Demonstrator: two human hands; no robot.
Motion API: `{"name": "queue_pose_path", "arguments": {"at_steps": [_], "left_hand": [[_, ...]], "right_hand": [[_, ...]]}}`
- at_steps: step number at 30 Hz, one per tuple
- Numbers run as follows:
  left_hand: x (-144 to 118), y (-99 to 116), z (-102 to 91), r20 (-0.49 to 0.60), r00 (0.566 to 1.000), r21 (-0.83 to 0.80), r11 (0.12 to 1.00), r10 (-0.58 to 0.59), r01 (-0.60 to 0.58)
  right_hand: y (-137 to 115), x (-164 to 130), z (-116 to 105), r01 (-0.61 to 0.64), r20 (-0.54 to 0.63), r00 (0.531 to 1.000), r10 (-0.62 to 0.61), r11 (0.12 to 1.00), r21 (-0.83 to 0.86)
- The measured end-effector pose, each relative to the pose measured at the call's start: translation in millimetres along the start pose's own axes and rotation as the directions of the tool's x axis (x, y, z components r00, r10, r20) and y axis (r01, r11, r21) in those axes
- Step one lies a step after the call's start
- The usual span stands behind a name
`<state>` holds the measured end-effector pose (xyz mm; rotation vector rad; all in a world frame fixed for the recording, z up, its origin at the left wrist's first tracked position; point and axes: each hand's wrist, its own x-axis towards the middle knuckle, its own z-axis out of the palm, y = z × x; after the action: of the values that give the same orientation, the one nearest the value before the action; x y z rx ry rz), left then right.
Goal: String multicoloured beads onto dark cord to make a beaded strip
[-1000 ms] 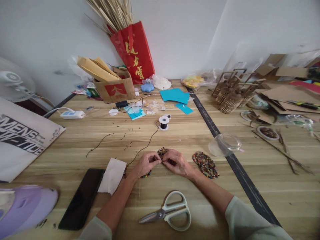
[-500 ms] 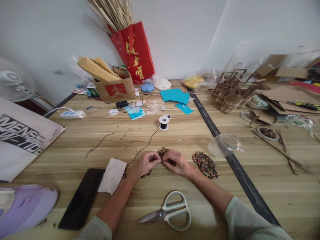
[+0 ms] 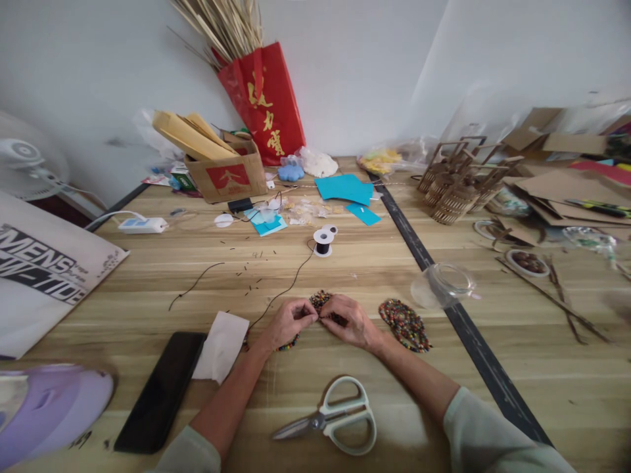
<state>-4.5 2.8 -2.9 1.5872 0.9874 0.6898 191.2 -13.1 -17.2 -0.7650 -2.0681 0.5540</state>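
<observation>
The left hand and right hand meet near the middle of the table, thumbs and forefingers pinched closed, apparently on a beaded strand; exactly what lies between the fingertips is too small to tell. Its multicoloured beads show just on the far side of the fingers, and more beads lie by the left wrist. The step in hand looks like fine fingertip work on the strand, perhaps tying or threading. The next move seems to call for a steady pinch from both hands and some slack in the black cord, which runs from the spool on the far side towards the left forearm. A second bead coil lies right of the hands; scissors rest on the near side.
</observation>
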Motion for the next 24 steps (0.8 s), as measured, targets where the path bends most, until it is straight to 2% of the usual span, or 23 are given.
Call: {"name": "queue_pose_path", "arguments": {"at_steps": [9,24], "left_hand": [[-1.3,-7.5,-0.6,0.027,0.999,0.046,0.999,0.021,-0.022],[-0.9,-5.3,0.1,0.010,1.000,0.049,0.999,0.022,-0.023]], "right_hand": [[2.1,-1.7,1.8,0.004,-0.005,1.000,-0.004,1.000,0.004],[3.2,-2.0,2.1,0.032,0.025,0.999,-0.032,1.000,0.000]]}}
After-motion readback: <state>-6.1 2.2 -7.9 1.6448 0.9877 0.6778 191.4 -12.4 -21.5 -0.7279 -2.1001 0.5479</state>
